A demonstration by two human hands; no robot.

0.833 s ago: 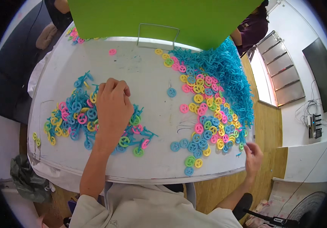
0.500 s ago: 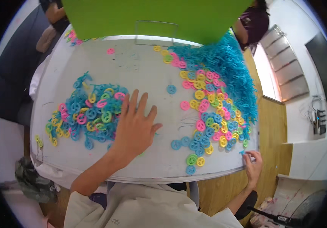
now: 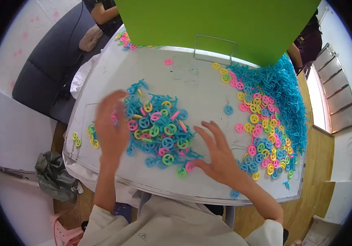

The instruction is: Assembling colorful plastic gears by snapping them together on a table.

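Observation:
A mixed pile of pink, yellow, green and blue plastic rings with inner spokes (image 3: 144, 123) and blue branching pieces lies between my hands. At its left edge is my left hand (image 3: 112, 127), smeared by motion; its fingers are not clear. My right hand (image 3: 223, 162) reaches along the pile's right side, open, fingers spread. Its thumb tip is at a pink ring (image 3: 190, 166) on the near edge, and I cannot make out a grip. A small blue branching piece (image 3: 286, 185) lies by itself near the table's right edge.
More coloured rings (image 3: 254, 119) spread over the right of the white table (image 3: 98, 84). Behind them is a large heap of blue branching pieces (image 3: 278, 80). A green panel (image 3: 221, 24) with a wire loop stands at the far side. Parts of other people show beyond it.
My left hand has gone from the pile's right side to its left. My right hand has left the table's right edge for the pile, letting go of the small blue piece. The view has shifted.

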